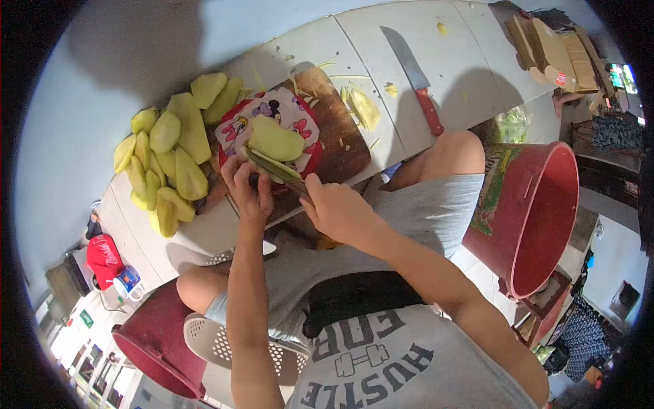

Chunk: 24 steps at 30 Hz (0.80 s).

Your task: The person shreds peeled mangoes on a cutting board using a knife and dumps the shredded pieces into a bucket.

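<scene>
My right hand (344, 211) is wrapped round the handle of a knife (289, 178), its blade pointing up and left. The blade lies against a pale green fruit or vegetable slice (266, 165). My left hand (248, 187) has its fingers curled at the left end of that slice, close to the blade tip. Just beyond sits a larger peeled pale green piece (278, 138), on a cartoon-printed cloth (303, 119) with a red border. Beneath the cloth is a brown wooden cutting board (347, 146).
Several peeled pale green pieces (187, 174) are heaped left of the board. A cut piece (364, 108) and thin strips lie right of it. A large red-handled knife (415, 78) rests on the white tiled counter (354, 24). Red bins (524, 218) stand below, and cardboard (545, 51) lies far right.
</scene>
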Motion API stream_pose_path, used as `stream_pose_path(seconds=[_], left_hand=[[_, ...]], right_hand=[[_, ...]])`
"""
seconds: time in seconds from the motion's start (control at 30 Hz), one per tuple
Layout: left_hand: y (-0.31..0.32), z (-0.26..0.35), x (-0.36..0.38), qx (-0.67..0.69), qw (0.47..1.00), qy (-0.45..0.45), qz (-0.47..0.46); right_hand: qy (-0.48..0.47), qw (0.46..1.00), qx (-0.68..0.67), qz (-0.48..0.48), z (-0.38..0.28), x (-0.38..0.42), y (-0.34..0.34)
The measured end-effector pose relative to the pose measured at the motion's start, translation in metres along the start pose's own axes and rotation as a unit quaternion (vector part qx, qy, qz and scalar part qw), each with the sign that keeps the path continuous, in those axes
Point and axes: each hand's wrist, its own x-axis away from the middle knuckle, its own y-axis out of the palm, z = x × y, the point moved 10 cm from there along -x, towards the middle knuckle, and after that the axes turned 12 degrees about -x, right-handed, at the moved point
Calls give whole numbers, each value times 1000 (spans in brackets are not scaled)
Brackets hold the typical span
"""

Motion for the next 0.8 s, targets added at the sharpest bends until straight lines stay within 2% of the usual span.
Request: stream_pose_path(seconds=[0.07,0.2,0.5,0.7,0.8], left_hand=[[7,-4,3,14,1000,-16,-21],[2,-5,2,-9,1000,4,9],[4,-3,0,0,1000,-3,3],[6,-16,7,53,998,-30,15],[2,3,-4,-2,1000,17,5]], right_hand=[[-2,1000,3,6,7,0,-1],[-6,1000,14,-3,-1,-4,4],[-29,999,10,17,-12,-4,-9],[-37,999,-20,12,-50,22,-36],[-27,999,-17,0,-58,34,-39]])
